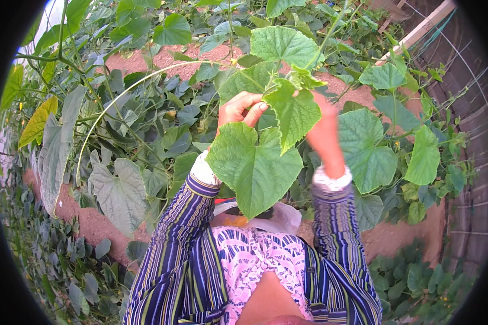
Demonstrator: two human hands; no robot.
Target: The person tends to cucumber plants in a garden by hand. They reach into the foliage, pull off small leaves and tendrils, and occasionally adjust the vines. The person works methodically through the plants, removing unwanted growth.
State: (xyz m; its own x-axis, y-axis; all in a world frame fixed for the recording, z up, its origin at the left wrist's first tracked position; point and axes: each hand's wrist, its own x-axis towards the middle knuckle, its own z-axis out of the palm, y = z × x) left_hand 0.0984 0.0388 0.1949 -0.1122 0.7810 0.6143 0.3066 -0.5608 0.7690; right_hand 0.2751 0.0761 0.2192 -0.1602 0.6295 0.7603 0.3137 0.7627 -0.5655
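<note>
My left hand [242, 109] pinches the upper shoot of a climbing cucumber-like vine between thumb and forefinger, just left of a young leaf [295, 111]. My right hand [324, 122] is blurred and lies to the right of that leaf, which covers its fingertips; whether it grips the stem cannot be told. A broad green leaf [256, 168] hangs in front of my left wrist. Above the hands, another large leaf [284, 45] spreads beside the stem, which runs towards the top right.
A pale curved stem [101, 115] arches at the left. Dense vines and leaves [368, 150] stand around, with reddish soil [406, 239] between rows. A wooden beam [419, 30] and dark sheeting [469, 162] border the right side. A whitish plastic bag [282, 219] is at my waist.
</note>
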